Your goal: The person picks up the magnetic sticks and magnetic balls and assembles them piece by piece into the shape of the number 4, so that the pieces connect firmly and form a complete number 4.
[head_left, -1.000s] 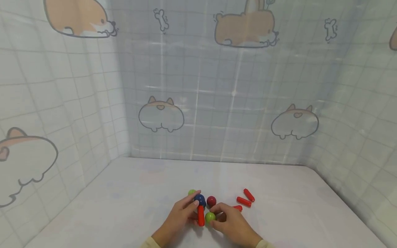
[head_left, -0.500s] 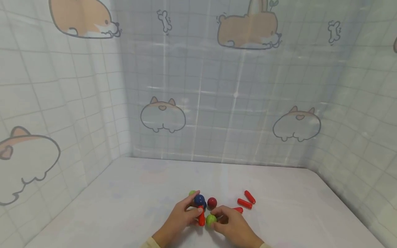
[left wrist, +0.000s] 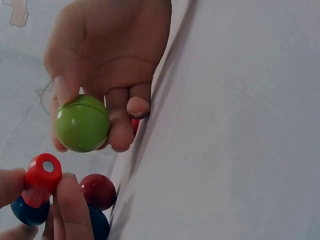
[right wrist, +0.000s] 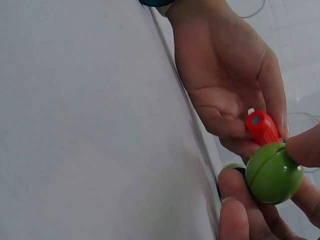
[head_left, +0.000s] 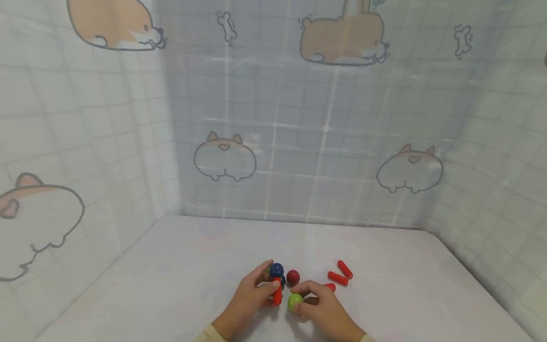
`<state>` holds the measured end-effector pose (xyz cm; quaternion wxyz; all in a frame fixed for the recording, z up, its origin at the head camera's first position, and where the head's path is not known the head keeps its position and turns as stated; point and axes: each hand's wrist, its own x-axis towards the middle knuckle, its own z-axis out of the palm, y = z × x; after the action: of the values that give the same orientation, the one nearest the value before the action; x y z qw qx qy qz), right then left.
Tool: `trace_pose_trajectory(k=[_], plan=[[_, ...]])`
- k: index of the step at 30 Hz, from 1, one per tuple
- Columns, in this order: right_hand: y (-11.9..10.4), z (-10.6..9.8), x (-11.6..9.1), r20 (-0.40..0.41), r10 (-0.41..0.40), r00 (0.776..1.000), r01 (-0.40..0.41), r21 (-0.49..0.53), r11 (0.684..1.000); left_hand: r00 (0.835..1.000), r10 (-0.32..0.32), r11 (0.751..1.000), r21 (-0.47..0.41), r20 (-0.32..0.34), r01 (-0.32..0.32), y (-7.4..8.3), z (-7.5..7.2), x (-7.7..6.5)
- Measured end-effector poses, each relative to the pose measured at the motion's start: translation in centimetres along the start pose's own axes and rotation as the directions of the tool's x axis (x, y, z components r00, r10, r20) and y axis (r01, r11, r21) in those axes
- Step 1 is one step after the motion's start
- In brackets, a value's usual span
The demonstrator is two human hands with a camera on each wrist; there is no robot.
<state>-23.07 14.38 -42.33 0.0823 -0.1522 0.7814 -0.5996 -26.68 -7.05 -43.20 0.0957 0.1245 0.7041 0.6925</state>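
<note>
In the head view my left hand [head_left: 249, 295] grips a short red rod [head_left: 277, 295] between thumb and fingers. A blue ball [head_left: 276, 270] sits at the rod's far end. The rod's near end, with a pale round spot in it, faces the left wrist camera. My right hand [head_left: 324, 306] pinches a glossy green ball [left wrist: 82, 123] with a seam, a little to the right of the rod and apart from it in the head view. Close beyond the hands are a dark red ball [head_left: 293, 277] and a second blue ball [left wrist: 98, 223]. Another green ball [right wrist: 230, 166] is mostly hidden behind my left fingers.
Right of the hands lie more red rods: one [head_left: 344, 269] at the back, one [head_left: 338, 278] in front of it, and a third [head_left: 330, 287] partly behind my right hand. A white cloth covers the table [head_left: 192, 275]. Behind it hangs a tiled-pattern curtain [head_left: 295, 190] with dog drawings.
My right hand has drawn the green ball slightly to the right, widening the gap to the rod. My left thumb has shifted from near the blue ball onto the red rod.
</note>
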Motion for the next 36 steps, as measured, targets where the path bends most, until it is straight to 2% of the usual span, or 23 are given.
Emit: trace_pose_trajectory(k=[4, 9, 13, 21, 25, 29, 32, 36], plan=[[-0.2, 0.4, 0.1, 0.005, -0.012, 1.000, 0.012, 0.029, 1.000, 1.000, 0.023, 1.000, -0.017, 0.000, -0.023, 0.0, -0.1, -0.1], [-0.1, 0.9, 0.3, 0.011, 0.059, 0.998, -0.060, 0.057, 0.997, 1.000, -0.002, 1.000, 0.025, -0.012, 0.002, 0.0, -0.2, 0.0], [-0.1, 1.3, 0.4, 0.017, 0.083, 0.996, -0.084, 0.085, 0.993, 1.000, 0.009, 0.999, 0.046, -0.027, -0.008, 0.0, -0.4, 0.2], [0.7, 1.4, 0.0, 0.010, 0.079, 0.997, -0.080, 0.104, 0.991, 1.000, 0.022, 0.998, 0.057, -0.019, -0.021, -0.7, -0.1, 0.1], [1.2, 1.2, 0.1, 0.026, 0.101, 0.995, -0.103, 0.116, 0.988, 1.000, 0.027, 1.000, -0.001, 0.011, -0.027, -1.6, -0.1, 0.4], [1.3, 1.4, 0.4, 0.050, 0.077, 0.996, -0.083, 0.139, 0.987, 1.000, 0.012, 0.997, -0.077, 0.020, -0.011, -1.7, -0.5, 0.3], [1.3, 1.5, 0.7, 0.065, 0.064, 0.996, -0.074, 0.159, 0.985, 1.000, 0.008, 0.996, -0.088, 0.019, -0.006, -1.4, -0.7, 0.2], [1.3, 1.0, 1.0, 0.064, 0.090, 0.994, -0.099, 0.159, 0.982, 0.999, 0.025, 0.997, -0.078, 0.026, -0.022, -1.1, -0.6, 0.7]])
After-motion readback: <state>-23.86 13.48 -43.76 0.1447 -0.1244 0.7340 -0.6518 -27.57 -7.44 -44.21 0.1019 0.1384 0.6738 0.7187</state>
